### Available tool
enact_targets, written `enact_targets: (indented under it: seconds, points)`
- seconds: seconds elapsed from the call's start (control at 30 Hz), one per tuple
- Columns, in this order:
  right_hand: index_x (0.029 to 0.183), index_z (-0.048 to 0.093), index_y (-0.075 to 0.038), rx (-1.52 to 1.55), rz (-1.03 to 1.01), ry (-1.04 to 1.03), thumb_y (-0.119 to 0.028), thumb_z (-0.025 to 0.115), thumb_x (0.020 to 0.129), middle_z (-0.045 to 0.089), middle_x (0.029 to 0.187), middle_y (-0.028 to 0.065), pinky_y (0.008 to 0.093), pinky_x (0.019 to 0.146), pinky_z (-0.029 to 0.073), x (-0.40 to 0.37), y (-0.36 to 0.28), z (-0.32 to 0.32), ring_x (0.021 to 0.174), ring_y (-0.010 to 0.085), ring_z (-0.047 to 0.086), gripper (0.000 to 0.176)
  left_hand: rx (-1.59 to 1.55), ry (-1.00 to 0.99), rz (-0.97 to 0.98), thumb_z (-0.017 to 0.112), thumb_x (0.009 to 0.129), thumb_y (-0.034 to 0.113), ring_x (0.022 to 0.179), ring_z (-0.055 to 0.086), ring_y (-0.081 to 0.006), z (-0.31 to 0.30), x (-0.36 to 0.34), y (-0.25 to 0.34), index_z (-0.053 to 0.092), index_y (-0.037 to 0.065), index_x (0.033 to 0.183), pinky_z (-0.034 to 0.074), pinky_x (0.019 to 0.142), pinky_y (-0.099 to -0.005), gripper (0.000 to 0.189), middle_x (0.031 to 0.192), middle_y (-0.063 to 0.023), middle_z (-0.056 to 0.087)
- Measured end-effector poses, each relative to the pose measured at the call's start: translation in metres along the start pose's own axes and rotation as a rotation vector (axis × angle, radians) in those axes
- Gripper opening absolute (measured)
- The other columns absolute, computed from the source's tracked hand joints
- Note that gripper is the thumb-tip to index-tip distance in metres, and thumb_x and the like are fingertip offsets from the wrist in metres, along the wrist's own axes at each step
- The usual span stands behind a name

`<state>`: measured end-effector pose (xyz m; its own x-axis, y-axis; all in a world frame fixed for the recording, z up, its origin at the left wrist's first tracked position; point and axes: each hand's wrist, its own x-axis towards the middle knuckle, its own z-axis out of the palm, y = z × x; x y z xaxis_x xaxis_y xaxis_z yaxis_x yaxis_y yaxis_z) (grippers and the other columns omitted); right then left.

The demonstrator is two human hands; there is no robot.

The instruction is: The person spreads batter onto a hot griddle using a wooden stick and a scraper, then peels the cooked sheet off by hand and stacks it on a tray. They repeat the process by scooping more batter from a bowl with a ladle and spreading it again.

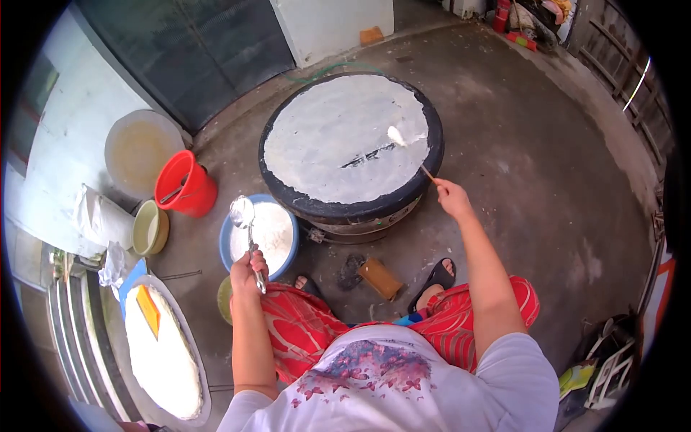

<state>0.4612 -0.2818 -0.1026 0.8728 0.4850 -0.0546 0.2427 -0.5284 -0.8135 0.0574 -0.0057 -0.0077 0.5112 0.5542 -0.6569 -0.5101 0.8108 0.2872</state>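
Observation:
A large round black-rimmed griddle point(277, 191) stands ahead of me, its top coated with a thin white layer. A dark streak shows in the layer, with a small white lump point(395, 135) near it. My right hand point(453, 199) is closed on a thin wooden stick point(428, 173) whose far end reaches the griddle's right edge. My left hand point(249, 272) grips the handle of a metal ladle point(242, 212), held over a blue basin point(224, 241) that contains white batter or powder; which one I cannot tell.
Left of the basin stand a red bucket point(194, 197), a yellowish bowl point(150, 229) and a round disc against the wall. Lower left, a round tray bears a white stack and an orange scraper point(149, 311). A brown block point(380, 279) lies between my feet.

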Motion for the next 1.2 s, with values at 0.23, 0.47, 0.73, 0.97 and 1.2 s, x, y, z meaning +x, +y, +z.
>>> enact_targets:
  seconds: [0.23,0.47,0.73,0.97,1.2]
  points:
    - [0.11,0.059,-0.009,0.051,-0.042,0.086,-0.014,0.051,0.085,0.058,0.071,0.0014,0.0231,0.057,0.044,-0.012,0.008,-0.012,0.059,0.0082,0.053,0.026,-0.016,-0.13,0.012,0.034,0.093,0.016,0.05,0.038,-0.0082,0.0,-0.016,0.0,0.046,-0.001,0.106,0.034,0.04,-0.019,0.025,0.071,-0.0051,0.045]
    - [0.108,0.06,-0.014,-0.152,-0.184,0.054,-0.02,0.054,0.082,0.063,0.087,0.0118,0.0296,0.07,0.047,-0.057,-0.042,0.023,0.076,0.0226,0.06,0.027,-0.348,-0.429,-0.227,0.033,0.093,0.014,0.05,0.038,-0.0083,0.008,-0.044,-0.01,0.039,-0.001,0.122,0.033,0.039,-0.0188,0.033,0.071,-0.0053,0.043]
    - [0.108,0.059,-0.01,-0.013,-0.284,0.18,-0.017,0.05,0.086,0.063,0.082,0.0085,0.028,0.065,0.048,-0.059,-0.006,0.057,0.067,0.0159,0.06,0.025,0.311,-0.479,-0.039,0.038,0.091,0.017,0.048,0.037,-0.0086,0.029,-0.072,-0.028,0.036,0.004,0.126,0.03,0.036,-0.0193,0.037,0.069,-0.0068,0.045]
    - [0.112,0.056,-0.009,0.15,0.004,-0.067,-0.015,0.046,0.088,0.061,0.065,0.0076,0.0258,0.056,0.046,-0.086,-0.05,0.051,0.052,0.0116,0.055,0.027,1.094,-0.293,0.329,0.043,0.091,0.015,0.042,0.043,-0.0101,0.063,-0.07,-0.07,0.035,0.007,0.131,0.036,0.037,-0.0212,0.041,0.062,-0.0038,0.051]
    - [0.12,0.051,-0.012,0.308,0.088,-0.07,-0.016,0.041,0.091,0.061,0.063,0.0045,0.0233,0.038,0.036,-0.113,-0.058,0.112,0.038,0.0083,0.043,0.031,1.568,-0.327,0.726,0.047,0.086,0.011,0.07,0.057,-0.017,0.045,0.006,-0.104,0.047,0.001,0.12,0.044,0.066,-0.0268,0.035,0.078,-0.0122,0.06]
